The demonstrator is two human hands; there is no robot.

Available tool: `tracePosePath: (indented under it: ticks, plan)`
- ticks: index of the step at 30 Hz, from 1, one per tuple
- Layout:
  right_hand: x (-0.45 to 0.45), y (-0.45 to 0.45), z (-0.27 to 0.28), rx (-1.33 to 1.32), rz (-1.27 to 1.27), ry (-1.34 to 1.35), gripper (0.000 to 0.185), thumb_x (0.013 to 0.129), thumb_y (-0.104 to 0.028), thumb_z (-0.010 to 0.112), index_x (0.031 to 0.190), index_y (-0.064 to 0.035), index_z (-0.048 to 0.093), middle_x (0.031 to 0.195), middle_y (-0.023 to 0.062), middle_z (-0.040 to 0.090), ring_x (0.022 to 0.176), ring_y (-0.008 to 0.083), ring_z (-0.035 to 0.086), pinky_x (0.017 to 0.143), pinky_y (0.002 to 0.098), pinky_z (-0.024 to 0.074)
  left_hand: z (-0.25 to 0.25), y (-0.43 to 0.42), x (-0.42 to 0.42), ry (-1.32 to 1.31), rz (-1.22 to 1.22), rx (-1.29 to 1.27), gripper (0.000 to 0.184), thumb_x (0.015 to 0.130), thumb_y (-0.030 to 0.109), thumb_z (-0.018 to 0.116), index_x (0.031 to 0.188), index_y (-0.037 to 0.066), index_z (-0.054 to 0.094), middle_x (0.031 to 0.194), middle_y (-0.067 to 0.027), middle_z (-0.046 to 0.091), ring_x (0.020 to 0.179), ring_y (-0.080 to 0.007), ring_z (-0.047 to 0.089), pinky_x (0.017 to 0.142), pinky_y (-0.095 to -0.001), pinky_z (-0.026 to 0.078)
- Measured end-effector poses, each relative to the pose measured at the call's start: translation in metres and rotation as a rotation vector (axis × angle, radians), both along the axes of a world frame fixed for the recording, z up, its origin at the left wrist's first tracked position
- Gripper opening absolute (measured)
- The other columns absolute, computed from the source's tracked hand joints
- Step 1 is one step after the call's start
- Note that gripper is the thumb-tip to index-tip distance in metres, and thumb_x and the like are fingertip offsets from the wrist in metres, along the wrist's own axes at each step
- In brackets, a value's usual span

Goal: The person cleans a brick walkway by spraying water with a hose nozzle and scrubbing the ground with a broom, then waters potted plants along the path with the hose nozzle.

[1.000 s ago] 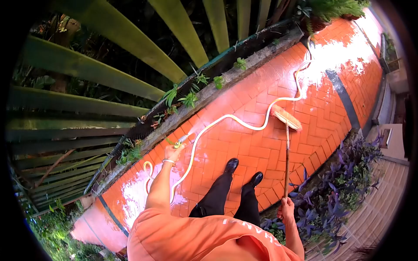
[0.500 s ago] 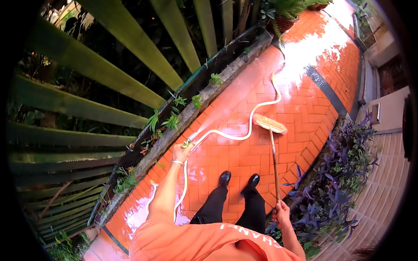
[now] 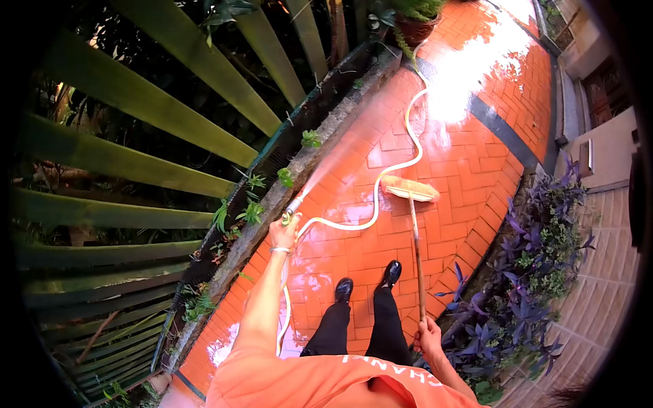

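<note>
My left hand (image 3: 283,232) is closed around a hose nozzle (image 3: 292,207), which sprays a fan of water toward the stone curb and the path beyond. From it a pale hose (image 3: 378,197) winds away over the wet tiles to the far end; another stretch hangs beside my left forearm. At the lower right my right hand (image 3: 428,336) grips the wooden handle (image 3: 417,265) of a push broom. The broom's wide head (image 3: 410,188), with orange bristles, rests on the tiles ahead of my feet.
Orange brick tiles (image 3: 449,231) pave the path, with a bright glare farther on. A slatted green fence (image 3: 156,102) and a stone curb (image 3: 289,173) run along the left. Purple plants (image 3: 524,272) border the right. A potted fern (image 3: 416,27) stands at the far end.
The left hand and spraying nozzle have shifted slightly left and up in view. The broom and right hand appear a little farther left. My feet have moved slightly within the view.
</note>
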State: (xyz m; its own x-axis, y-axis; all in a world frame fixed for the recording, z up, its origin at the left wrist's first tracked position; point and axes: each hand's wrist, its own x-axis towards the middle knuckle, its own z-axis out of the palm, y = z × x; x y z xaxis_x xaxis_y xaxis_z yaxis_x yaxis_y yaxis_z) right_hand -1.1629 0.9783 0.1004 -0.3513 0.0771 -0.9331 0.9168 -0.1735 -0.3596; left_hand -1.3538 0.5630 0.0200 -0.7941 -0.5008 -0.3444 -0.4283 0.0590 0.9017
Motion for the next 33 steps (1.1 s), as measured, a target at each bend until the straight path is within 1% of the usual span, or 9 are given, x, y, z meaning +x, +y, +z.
tracePosePath:
  ticks: [9, 11, 14, 18, 20, 23, 28, 30, 33]
  plan:
    - [-0.025, 0.022, -0.001, 0.038, -0.01, 0.09, 0.013, 0.096, -0.017, 0.044, 0.104, -0.0094, 0.049, 0.055, 0.0012, 0.042, 0.036, 0.0104, 0.038, 0.031, 0.0257, 0.0288, -0.011, 0.047, -0.033, -0.086, -0.089, -0.024, 0.039, 0.082, 0.031, 0.07, 0.06, 0.002, 0.056, 0.046, -0.0028, 0.049, 0.037, -0.0094, 0.046, 0.033, -0.0245, 0.035]
    - [-0.036, 0.029, -0.037, 0.099, 0.034, 0.177, 0.018, 0.096, -0.018, 0.044, 0.109, -0.0081, 0.051, 0.055, 0.0015, 0.044, 0.034, 0.0113, 0.039, 0.029, 0.0267, 0.0303, -0.006, 0.057, -0.039, -0.116, -0.071, 0.018, 0.039, 0.082, 0.029, 0.07, 0.058, 0.002, 0.055, 0.044, -0.003, 0.048, 0.036, -0.0097, 0.046, 0.032, -0.025, 0.034]
    - [-0.105, 0.038, -0.093, 0.181, -0.005, 0.41, 0.015, 0.096, -0.022, 0.045, 0.093, -0.0089, 0.051, 0.049, -0.0019, 0.039, 0.034, 0.0091, 0.038, 0.029, 0.0265, 0.0309, -0.004, 0.066, -0.034, -0.178, -0.141, -0.012, 0.036, 0.08, 0.031, 0.073, 0.062, 0.002, 0.059, 0.047, -0.0009, 0.05, 0.037, -0.0077, 0.045, 0.034, -0.0239, 0.034]
    - [-0.19, 0.052, -0.113, 0.214, 0.029, 0.386, 0.015, 0.095, -0.017, 0.045, 0.106, -0.0106, 0.053, 0.053, -0.0039, 0.038, 0.036, 0.0073, 0.035, 0.032, 0.0245, 0.0297, -0.002, 0.064, -0.024, -0.092, -0.117, -0.066, 0.04, 0.081, 0.032, 0.07, 0.059, 0.002, 0.057, 0.044, -0.003, 0.049, 0.036, -0.0102, 0.048, 0.034, -0.0246, 0.037]
    - [-0.162, 0.068, -0.099, 0.278, 0.159, 0.527, 0.023, 0.095, -0.014, 0.044, 0.116, -0.0076, 0.053, 0.061, -0.0023, 0.043, 0.047, 0.0065, 0.041, 0.041, 0.0245, 0.0352, 0.002, 0.05, -0.02, -0.183, -0.13, -0.057, 0.036, 0.081, 0.033, 0.071, 0.067, 0.001, 0.06, 0.051, -0.0023, 0.053, 0.04, -0.0096, 0.05, 0.035, -0.0245, 0.038]
    - [-0.012, 0.086, -0.076, 0.402, 0.193, 0.592, 0.032, 0.094, -0.014, 0.044, 0.122, 0.0015, 0.048, 0.075, -0.0013, 0.046, 0.069, 0.0078, 0.043, 0.061, 0.0245, 0.0393, 0.001, 0.031, -0.016, -0.242, -0.23, -0.021, 0.032, 0.081, 0.031, 0.07, 0.072, 0.002, 0.062, 0.054, -0.0021, 0.053, 0.041, -0.0095, 0.05, 0.036, -0.0248, 0.039]
    - [0.068, 0.046, 0.033, 0.183, -0.038, 0.092, 0.025, 0.095, -0.018, 0.044, 0.119, -0.0136, 0.049, 0.054, -0.0052, 0.037, 0.038, 0.0055, 0.036, 0.034, 0.0232, 0.0282, 0.008, 0.045, -0.007, -0.221, -0.417, -0.136, 0.034, 0.08, 0.03, 0.071, 0.062, 0.003, 0.061, 0.05, -0.0021, 0.053, 0.04, -0.0091, 0.05, 0.036, -0.0253, 0.038]
    - [0.033, 0.035, 0.023, 0.215, -0.041, 0.043, 0.022, 0.096, -0.02, 0.044, 0.115, -0.0169, 0.052, 0.051, -0.0043, 0.038, 0.036, 0.0075, 0.036, 0.033, 0.0244, 0.029, 0.006, 0.058, -0.008, -0.204, -0.423, -0.098, 0.033, 0.079, 0.029, 0.072, 0.06, 0.004, 0.061, 0.05, -0.0017, 0.053, 0.04, -0.0083, 0.049, 0.036, -0.0256, 0.037]
    - [-0.032, 0.047, -0.074, 0.208, -0.189, 0.221, 0.015, 0.096, -0.03, 0.045, 0.097, -0.0171, 0.053, 0.047, -0.0019, 0.039, 0.032, 0.0118, 0.038, 0.03, 0.0266, 0.0295, -0.005, 0.072, 0.0, -0.183, -0.457, -0.063, 0.032, 0.079, 0.028, 0.072, 0.06, 0.005, 0.06, 0.049, -0.0001, 0.051, 0.041, -0.0074, 0.047, 0.037, -0.0255, 0.036]
